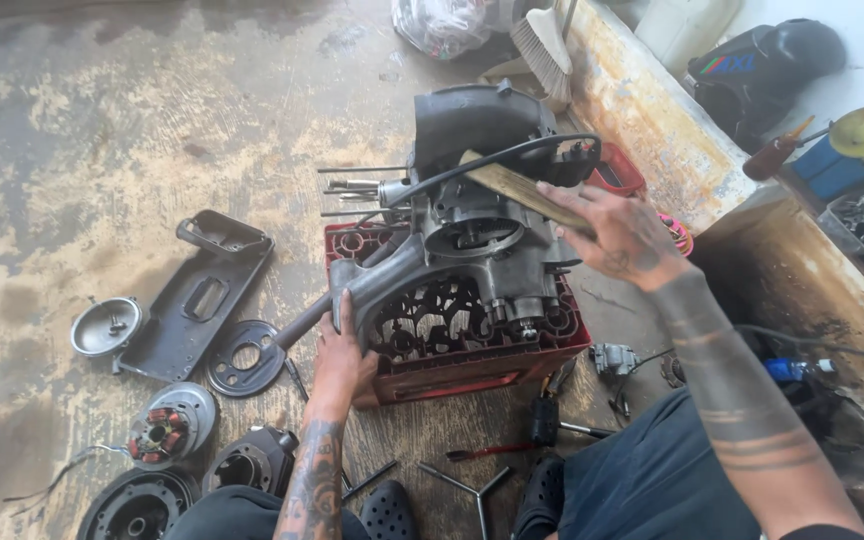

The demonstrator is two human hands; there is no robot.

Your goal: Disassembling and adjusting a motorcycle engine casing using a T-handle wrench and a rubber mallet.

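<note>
A grey scooter engine case [462, 240] lies on a red plastic crate [472, 355] in front of me. My left hand [340, 350] grips the case's lower left edge, next to its long arm. My right hand [624, 235] holds a flat wooden stick [522, 190] that rests slanted across the top of the engine. A black cable [492, 160] arcs over the engine near the stick. I sit behind the crate with my knees at the frame's lower edge.
On the stained concrete floor at left lie a black cover plate [197, 295], a round backing plate [244, 358], a stator [172, 425], a cylinder [252, 462] and a drum [137, 505]. A Y-shaped wrench [472, 490] lies by my feet. A brush [544, 45] leans on a low wall.
</note>
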